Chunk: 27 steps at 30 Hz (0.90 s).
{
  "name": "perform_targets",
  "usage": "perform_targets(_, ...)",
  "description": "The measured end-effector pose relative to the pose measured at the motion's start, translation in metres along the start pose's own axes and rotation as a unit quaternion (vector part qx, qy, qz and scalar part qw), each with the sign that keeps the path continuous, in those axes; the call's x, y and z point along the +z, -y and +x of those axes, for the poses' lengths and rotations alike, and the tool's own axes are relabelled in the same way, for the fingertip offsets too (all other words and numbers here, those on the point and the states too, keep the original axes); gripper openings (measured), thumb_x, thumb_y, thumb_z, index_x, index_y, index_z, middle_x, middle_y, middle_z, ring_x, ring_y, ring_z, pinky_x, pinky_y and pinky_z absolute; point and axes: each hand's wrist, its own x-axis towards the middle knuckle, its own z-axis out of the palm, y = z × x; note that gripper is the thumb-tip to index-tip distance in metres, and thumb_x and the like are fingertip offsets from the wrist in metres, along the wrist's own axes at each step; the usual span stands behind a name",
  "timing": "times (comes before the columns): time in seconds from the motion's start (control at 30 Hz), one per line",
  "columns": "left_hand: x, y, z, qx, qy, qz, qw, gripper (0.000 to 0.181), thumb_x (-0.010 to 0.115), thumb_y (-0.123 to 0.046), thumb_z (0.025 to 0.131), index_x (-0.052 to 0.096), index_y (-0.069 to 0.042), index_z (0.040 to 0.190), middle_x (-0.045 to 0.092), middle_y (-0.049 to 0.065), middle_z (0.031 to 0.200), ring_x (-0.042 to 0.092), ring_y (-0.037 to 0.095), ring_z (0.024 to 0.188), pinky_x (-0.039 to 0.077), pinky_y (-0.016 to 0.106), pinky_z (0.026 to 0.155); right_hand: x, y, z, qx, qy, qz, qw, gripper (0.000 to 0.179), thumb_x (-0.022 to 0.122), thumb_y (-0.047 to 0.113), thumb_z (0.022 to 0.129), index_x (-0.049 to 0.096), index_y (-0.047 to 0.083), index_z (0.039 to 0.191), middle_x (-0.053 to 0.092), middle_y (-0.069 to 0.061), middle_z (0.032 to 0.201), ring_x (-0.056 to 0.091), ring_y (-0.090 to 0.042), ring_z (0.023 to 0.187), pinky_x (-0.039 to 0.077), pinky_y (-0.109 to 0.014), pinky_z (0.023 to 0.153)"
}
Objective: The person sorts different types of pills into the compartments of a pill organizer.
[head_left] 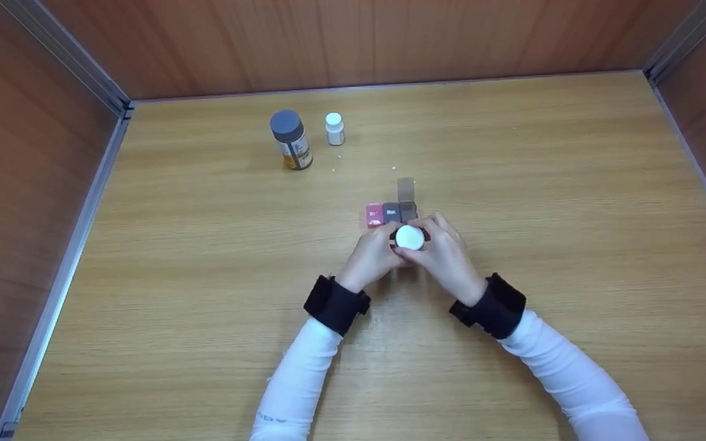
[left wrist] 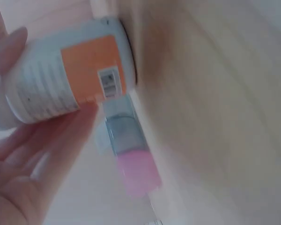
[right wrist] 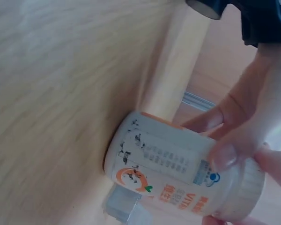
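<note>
A white pill bottle (right wrist: 173,164) with an orange and white label stands upright on the table, its white cap (head_left: 410,237) facing up. My left hand (head_left: 374,252) grips the body of the bottle, fingers wrapped along its side below the cap. From the other side my right hand (head_left: 446,256) pinches the cap between thumb and fingers. Right behind the bottle lies a small pill box with a pink compartment (head_left: 374,215), a dark blue one (head_left: 391,212) and a dark grey one (head_left: 409,211). The grey compartment's lid (head_left: 406,188) is raised; the bottle and hands hide the box's near side.
Farther back stand a jar (head_left: 292,141) with a dark lid and a small white bottle (head_left: 334,130). A few tiny white bits (head_left: 394,168) lie on the wooden table (head_left: 206,257) behind the box. Wood panels enclose the back and both sides.
</note>
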Motion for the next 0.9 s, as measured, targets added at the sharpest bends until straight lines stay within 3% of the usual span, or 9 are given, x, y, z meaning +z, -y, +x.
perform_targets(0.17,-0.003,0.002,0.002,0.024,0.011,0.012,0.9996,0.042,0.074,-0.013,0.067,0.059,0.002,0.103,0.063,0.011,0.095,0.058,0.019,0.087,0.046,0.025,0.078,-0.003,-0.002,0.002,-0.007,0.014,0.008,0.9998,0.042,0.077,0.017,0.065,0.062,-0.006,0.097,0.052,-0.009,0.082,0.052,-0.019,0.077,0.047,-0.033,0.071)
perform_targets(0.37,-0.008,0.003,0.004,0.018,0.049,-0.005,0.9986,0.043,0.074,-0.011,0.067,0.058,0.0,0.105,0.063,0.01,0.097,0.057,0.018,0.087,0.045,0.024,0.078,-0.014,-0.004,0.009,0.003,0.091,0.049,0.9946,0.043,0.076,0.012,0.065,0.062,-0.006,0.101,0.057,-0.011,0.092,0.055,-0.023,0.086,0.047,-0.037,0.076)
perform_targets(0.57,-0.012,0.003,0.005,-0.01,0.08,-0.039,0.996,0.045,0.072,-0.006,0.068,0.055,0.0,0.109,0.061,0.01,0.101,0.056,0.019,0.09,0.045,0.024,0.079,-0.028,-0.011,0.019,-0.001,0.22,0.108,0.9695,0.044,0.068,0.003,0.073,0.054,-0.007,0.113,0.055,-0.017,0.108,0.052,-0.029,0.099,0.043,-0.042,0.086)
perform_targets(0.7,-0.013,0.005,0.005,-0.017,0.089,-0.054,0.9945,0.049,0.072,-0.006,0.069,0.053,0.001,0.113,0.06,0.011,0.103,0.056,0.02,0.093,0.045,0.023,0.08,-0.034,-0.013,0.024,-0.027,0.294,0.106,0.9496,0.045,0.061,-0.001,0.079,0.047,-0.006,0.122,0.05,-0.018,0.116,0.047,-0.03,0.107,0.04,-0.041,0.09)
perform_targets(0.77,-0.013,0.005,0.005,-0.018,0.091,-0.058,0.994,0.051,0.072,-0.005,0.069,0.053,0.001,0.115,0.06,0.011,0.104,0.056,0.02,0.094,0.045,0.023,0.08,-0.037,-0.013,0.025,-0.03,0.314,0.096,0.9442,0.046,0.058,-0.001,0.08,0.045,-0.005,0.124,0.045,-0.02,0.118,0.047,-0.032,0.107,0.041,-0.042,0.09)
perform_targets(0.83,-0.013,0.005,0.005,-0.022,0.093,-0.06,0.9937,0.052,0.072,-0.006,0.069,0.053,0.001,0.116,0.06,0.011,0.105,0.056,0.02,0.094,0.045,0.023,0.081,-0.038,-0.012,0.024,-0.027,0.315,0.081,0.9454,0.046,0.058,0.0,0.081,0.044,-0.004,0.126,0.042,-0.022,0.118,0.048,-0.033,0.104,0.043,-0.043,0.087)
perform_targets(0.9,-0.013,0.005,0.005,-0.025,0.096,-0.063,0.9931,0.052,0.072,-0.006,0.069,0.052,0.001,0.116,0.06,0.011,0.106,0.056,0.02,0.094,0.044,0.023,0.082,-0.037,-0.008,0.021,-0.023,0.289,0.053,0.9556,0.045,0.059,0.005,0.082,0.046,-0.002,0.125,0.042,-0.021,0.115,0.049,-0.032,0.098,0.045,-0.042,0.082)
